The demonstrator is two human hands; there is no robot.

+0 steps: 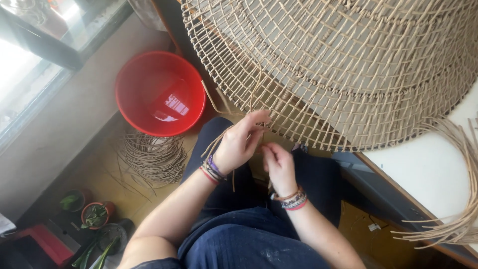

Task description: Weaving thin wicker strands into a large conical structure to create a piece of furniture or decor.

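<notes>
Both hands at the weave's (348,65) rim — left hand (239,144) pinching a strand (215,102), right hand (278,164) curled, grip unclear.

My two hands: left hand (239,144), right hand (279,164). One big woven mat (348,65). One red bowl (159,92). One coil of thin reeds (154,157) on floor. Two small plant pots (94,215). One loose reed bundle (460,199) on table (428,169).

- Weave (348,65): pale tan cane, matt, open and rough.
- Basin (159,92): glossy red plastic, wet shine inside.
- Cane coil (152,159): dry, matt strands.
- Worktop (428,169): smooth white, wood edge.
- Trousers (249,239): dark blue cloth, dusty.
- Wristbands (213,170): braided thread.
</notes>
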